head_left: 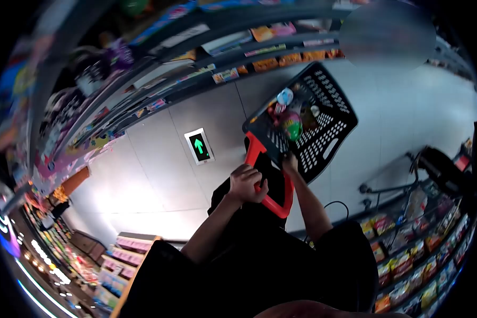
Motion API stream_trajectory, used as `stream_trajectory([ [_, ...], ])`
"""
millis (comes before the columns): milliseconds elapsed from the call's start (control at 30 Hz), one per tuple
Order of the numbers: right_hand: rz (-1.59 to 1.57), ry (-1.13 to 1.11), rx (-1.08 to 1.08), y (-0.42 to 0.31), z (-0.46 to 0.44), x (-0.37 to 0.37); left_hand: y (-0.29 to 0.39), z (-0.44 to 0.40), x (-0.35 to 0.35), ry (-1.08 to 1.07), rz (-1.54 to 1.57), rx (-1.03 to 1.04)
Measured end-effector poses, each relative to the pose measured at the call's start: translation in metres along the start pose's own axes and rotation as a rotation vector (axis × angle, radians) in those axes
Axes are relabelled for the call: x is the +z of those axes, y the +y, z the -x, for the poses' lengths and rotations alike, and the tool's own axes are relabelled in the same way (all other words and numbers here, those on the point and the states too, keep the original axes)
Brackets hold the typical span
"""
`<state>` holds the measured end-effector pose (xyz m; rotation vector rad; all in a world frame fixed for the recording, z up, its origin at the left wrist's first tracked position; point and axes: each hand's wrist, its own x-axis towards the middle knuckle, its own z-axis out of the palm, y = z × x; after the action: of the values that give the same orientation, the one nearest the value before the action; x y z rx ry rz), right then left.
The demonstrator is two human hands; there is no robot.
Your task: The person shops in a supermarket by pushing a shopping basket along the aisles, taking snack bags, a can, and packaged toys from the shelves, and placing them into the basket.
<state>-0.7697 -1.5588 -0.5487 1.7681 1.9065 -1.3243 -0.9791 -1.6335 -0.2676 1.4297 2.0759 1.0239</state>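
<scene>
A dark perforated shopping basket (336,135) hangs tilted in front of me, with a red handle (275,206). Inside lie a pink and green round item (291,125), a small blue and white item (284,96) and other things too blurred to name. My left hand (246,184) is wrapped round the red handle on its left side. At the basket's near edge is my right hand (290,163), closed where the other arm of the handle meets the basket; its fingers are partly hidden.
Store shelves (196,66) with packaged goods run along the top and left. A green arrow sign (199,146) is set in the tiled floor. Snack shelves (408,259) stand lower right, beside a metal-framed cart (389,185). A wooden display rack (123,265) is lower left.
</scene>
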Motion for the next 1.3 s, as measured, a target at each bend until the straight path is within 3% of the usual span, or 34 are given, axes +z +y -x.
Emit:
stream_trajectory([
  [33,0.015,0.007,-0.037,-0.009,0.021,-0.007,0.006,0.015,0.002,0.053,-0.009,0.021],
  [100,-0.102,-0.187,-0.202,-0.020,0.058,-0.025,0.015,0.045,0.008,0.143,-0.046,-0.037],
  [167,-0.109,-0.215,-0.541,-0.035,0.100,-0.039,0.022,0.075,0.013,0.194,-0.056,-0.038],
  [233,-0.208,-0.383,-0.646,-0.036,0.140,-0.047,0.028,0.100,0.016,0.206,-0.070,-0.142],
  [300,-0.171,-0.525,-0.621,-0.061,0.192,-0.064,0.034,0.123,0.024,0.234,-0.120,-0.156],
  [367,0.278,-0.750,-0.029,-0.126,0.265,-0.105,0.032,0.145,0.034,0.220,-0.101,-0.214],
  [433,0.418,-0.456,-0.285,-0.102,0.278,-0.101,0.042,0.161,0.035,0.212,-0.110,-0.236],
  [467,0.382,-0.429,-0.217,-0.098,0.280,-0.099,0.046,0.168,0.039,0.209,-0.109,-0.270],
  [567,0.517,-0.343,-0.347,-0.083,0.282,-0.102,0.061,0.179,0.049,0.190,-0.130,-0.360],
  [633,0.548,-0.392,-0.236,-0.075,0.270,-0.105,0.066,0.182,0.052,0.160,-0.108,-0.363],
  [700,0.607,-0.326,-0.495,-0.066,0.271,-0.107,0.073,0.184,0.057,0.137,-0.124,-0.439],
  [767,0.619,-0.314,-0.476,-0.050,0.267,-0.110,0.084,0.191,0.061,0.154,-0.126,-0.449],
  [833,0.737,-0.371,-0.740,-0.035,0.251,-0.111,0.090,0.191,0.062,0.197,-0.135,-0.468],
  [900,0.875,-0.429,-0.823,-0.042,0.265,-0.124,0.098,0.200,0.066,0.191,-0.100,-0.482],
  [1033,0.920,-0.611,-0.976,-0.013,0.254,-0.140,0.120,0.218,0.083,0.178,-0.096,-0.567],
  [1067,0.719,-0.631,-1.004,-0.004,0.255,-0.142,0.123,0.224,0.090,0.187,-0.102,-0.570],
  [1100,0.963,-0.727,-1.136,0.003,0.248,-0.152,0.125,0.230,0.098,0.150,-0.094,-0.624],
  [1167,0.984,-0.793,-1.455,0.009,0.247,-0.175,0.132,0.234,0.112,0.107,-0.094,-0.682],
  [1200,0.973,-0.797,-1.459,0.013,0.245,-0.182,0.137,0.236,0.122,0.080,-0.045,-0.758],
  [1233,0.956,-0.865,-1.321,0.012,0.245,-0.185,0.146,0.238,0.131,0.048,0.006,-0.839],
  [1267,0.939,-0.934,-1.181,0.011,0.244,-0.193,0.159,0.236,0.141,0.074,-0.058,-0.830],
  [1300,0.925,-0.950,-1.184,-0.001,0.248,-0.208,0.170,0.230,0.153,0.066,-0.067,-0.845],
])
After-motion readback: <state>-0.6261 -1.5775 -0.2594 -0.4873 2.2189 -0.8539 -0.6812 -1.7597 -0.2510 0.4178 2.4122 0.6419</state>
